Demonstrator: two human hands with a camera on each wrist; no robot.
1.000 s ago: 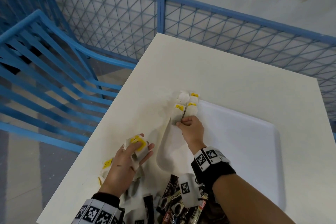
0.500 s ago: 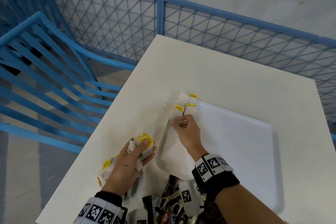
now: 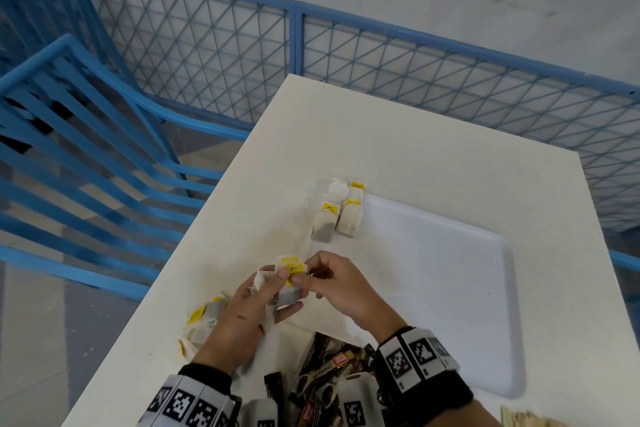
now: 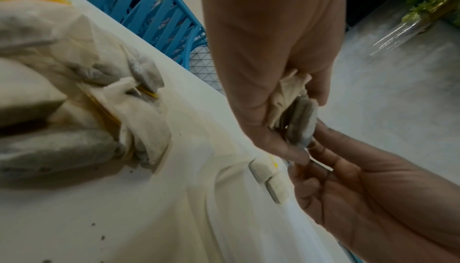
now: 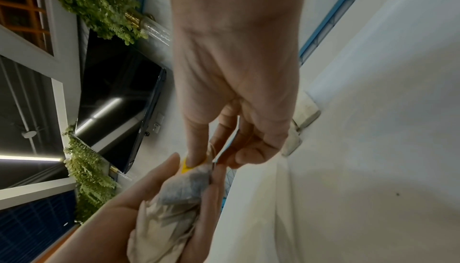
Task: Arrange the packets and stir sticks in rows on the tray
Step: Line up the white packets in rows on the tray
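Your left hand (image 3: 242,315) sits low centre of the head view, fingers curled round a small bunch of white paper tea bags with yellow tags (image 3: 284,284), held just off the near left corner of the white plastic tray (image 3: 450,288). Your right hand (image 3: 343,284) is right beside it, thumb and fingers pinching the yellow tag on the top bag. Four more tea bags (image 3: 341,210) already lie in two short rows at the tray's far left corner. A loose pile of bags (image 3: 204,319) sits on the white tabletop (image 3: 415,135) at lower left, with dark coffee sachets (image 3: 322,367) along the bottom edge.
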